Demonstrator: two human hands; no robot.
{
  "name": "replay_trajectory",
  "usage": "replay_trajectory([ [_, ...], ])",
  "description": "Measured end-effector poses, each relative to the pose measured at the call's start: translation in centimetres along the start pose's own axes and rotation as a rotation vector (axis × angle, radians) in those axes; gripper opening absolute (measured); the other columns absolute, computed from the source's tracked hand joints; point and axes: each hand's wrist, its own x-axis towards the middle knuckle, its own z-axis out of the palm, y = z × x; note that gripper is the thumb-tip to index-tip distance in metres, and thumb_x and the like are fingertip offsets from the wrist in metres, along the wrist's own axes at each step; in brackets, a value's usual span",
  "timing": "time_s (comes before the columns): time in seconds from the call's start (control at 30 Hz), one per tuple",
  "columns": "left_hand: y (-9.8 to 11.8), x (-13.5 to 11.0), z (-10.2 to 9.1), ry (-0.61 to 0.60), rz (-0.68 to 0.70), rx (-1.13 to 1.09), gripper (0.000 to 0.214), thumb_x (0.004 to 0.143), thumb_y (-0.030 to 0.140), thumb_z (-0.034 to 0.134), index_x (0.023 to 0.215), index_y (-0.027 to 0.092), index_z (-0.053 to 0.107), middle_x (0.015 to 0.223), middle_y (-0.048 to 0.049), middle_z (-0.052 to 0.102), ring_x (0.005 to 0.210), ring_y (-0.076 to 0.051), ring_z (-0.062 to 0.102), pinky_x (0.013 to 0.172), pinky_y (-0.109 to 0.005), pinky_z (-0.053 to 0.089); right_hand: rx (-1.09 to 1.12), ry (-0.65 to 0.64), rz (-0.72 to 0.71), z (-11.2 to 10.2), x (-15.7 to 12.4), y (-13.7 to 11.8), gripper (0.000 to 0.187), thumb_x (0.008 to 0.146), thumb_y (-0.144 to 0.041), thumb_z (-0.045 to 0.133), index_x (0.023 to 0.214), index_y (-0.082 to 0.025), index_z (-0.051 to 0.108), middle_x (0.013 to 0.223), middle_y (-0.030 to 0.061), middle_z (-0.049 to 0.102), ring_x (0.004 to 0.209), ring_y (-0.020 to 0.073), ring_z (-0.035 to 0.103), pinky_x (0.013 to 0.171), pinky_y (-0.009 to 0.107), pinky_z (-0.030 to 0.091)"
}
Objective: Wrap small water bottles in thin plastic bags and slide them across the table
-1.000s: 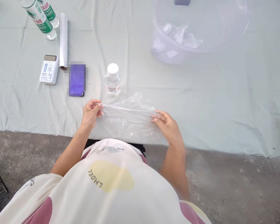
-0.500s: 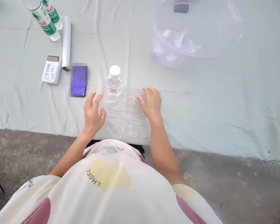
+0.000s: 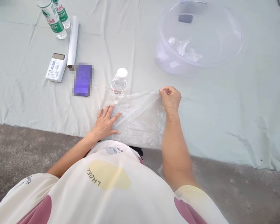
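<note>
A sheet of clear plastic film (image 3: 144, 121) lies at the table's near edge, with taut creases running diagonally across it. My right hand (image 3: 171, 98) pinches its far right corner between thumb and fingers. Spread flat, my left hand (image 3: 105, 123) rests on the film's left side with its fingers apart. Just beyond the film stands a small clear bottle (image 3: 119, 82) with a white cap and a printed label, upright and apart from both hands.
A translucent plastic basin (image 3: 168, 63) holding crumpled clear plastic (image 3: 185, 48) stands at the far right. Toward the left are a purple phone-like item (image 3: 83, 81), partly pixelated, a white labelled device (image 3: 56, 67), a white roll (image 3: 73, 42) and two water bottles (image 3: 53, 20).
My right hand has closed on the film's corner and drawn it to the right. My left hand has moved right and flattened onto the film, which is now stretched wider.
</note>
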Motion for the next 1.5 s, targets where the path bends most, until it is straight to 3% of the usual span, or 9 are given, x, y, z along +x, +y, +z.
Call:
replay_trajectory([
  [0.2,-0.5,0.0,-0.2,-0.041,-0.033,0.017,0.118,0.065,0.060,0.088,0.161,0.018,0.034,0.170,-0.0259,0.020,0.159,-0.046,0.016,0.123,-0.071,0.014,0.117,0.161,0.122,-1.5,4.0,-0.1,0.019,0.082,-0.026,0.057,0.099,-0.020,0.064,0.097,0.0086,0.068,0.089,0.0223,0.069,0.090,0.042,0.055],
  [0.3,-0.5,-0.1,0.0,-0.055,-0.052,0.019,0.122,0.064,0.063,0.088,0.162,0.016,0.032,0.170,-0.0254,0.018,0.159,-0.046,0.013,0.124,-0.071,0.011,0.082,0.184,-0.023,-1.5,3.3,-2.1,0.036,0.087,-0.031,0.056,0.121,-0.021,0.059,0.119,0.0138,0.065,0.114,0.0257,0.066,0.101,0.042,0.051],
  [0.5,0.0,-0.6,-1.6,-0.029,-0.055,-0.016,0.128,0.059,0.065,0.089,0.163,0.018,0.030,0.171,-0.0265,0.014,0.158,-0.050,0.010,0.122,-0.073,0.012,0.010,-0.585,-0.424,2.8,-3.6,-7.6,0.095,0.075,-0.061,0.079,0.154,-0.028,0.036,0.154,0.0115,0.049,0.143,0.0328,0.047,0.114,0.054,0.043],
  [0.67,1.0,-0.4,-3.4,0.111,0.064,-0.022,0.065,0.095,0.042,0.064,0.153,0.020,0.047,0.163,-0.0203,0.041,0.156,-0.039,0.029,0.124,-0.063,0.023,0.106,-0.749,-0.416,7.5,-5.5,-9.7,0.087,0.079,-0.062,0.076,0.150,-0.024,0.044,0.153,0.0098,0.053,0.143,0.0307,0.049,0.117,0.049,0.041],
  [0.83,0.8,2.1,-2.1,0.039,0.071,0.005,0.054,0.092,0.020,0.063,0.145,0.019,0.055,0.158,-0.0177,0.049,0.154,-0.038,0.035,0.123,-0.063,0.026,0.161,-0.649,-0.332,9.2,-5.2,-10.3,0.071,0.082,-0.064,0.071,0.137,-0.023,0.055,0.133,0.0088,0.068,0.125,0.0282,0.063,0.109,0.048,0.050],
  [1.03,-0.8,3.9,-1.7,0.014,-0.016,-0.060,0.079,0.080,0.034,0.081,0.151,0.020,0.049,0.164,-0.0236,0.037,0.157,-0.045,0.024,0.121,-0.069,0.021,0.270,-0.330,-0.334,4.1,-7.0,-10.6,0.074,0.089,-0.081,0.046,0.141,-0.030,0.053,0.130,0.0103,0.066,0.123,0.0307,0.064,0.092,0.047,0.059],
  [1.2,-2.1,3.7,-3.0,0.070,-0.058,-0.225,0.065,0.089,0.035,0.070,0.148,0.020,0.048,0.165,-0.0202,0.037,0.157,-0.039,0.025,0.123,-0.061,0.021,0.320,-0.498,-0.054,0.6,-11.2,-7.8,0.072,0.085,-0.086,0.046,0.118,-0.025,0.066,0.110,0.0089,0.071,0.100,0.0284,0.071,0.079,0.041,0.061],
  [1.37,-2.8,2.1,-3.0,0.274,-0.193,-0.319,0.035,0.095,0.029,0.057,0.128,0.020,0.060,0.141,-0.0160,0.059,0.134,-0.032,0.052,0.112,-0.050,0.037,0.007,-0.581,0.104,2.2,-14.7,-5.7,0.056,0.084,-0.078,0.057,0.095,-0.023,0.063,0.088,0.0045,0.068,0.081,0.0236,0.064,0.072,0.037,0.054],
  [1.5,-1.7,0.6,-2.0,0.232,-0.338,-0.177,0.017,0.091,0.032,0.062,0.096,0.017,0.069,0.106,-0.0145,0.064,0.101,-0.031,0.059,0.089,-0.045,0.045,-0.351,-0.516,0.088,3.8,-15.2,-6.6,0.055,0.084,-0.080,0.054,0.080,-0.026,0.048,0.075,0.0039,0.060,0.069,0.0234,0.057,0.064,0.035,0.046],
])
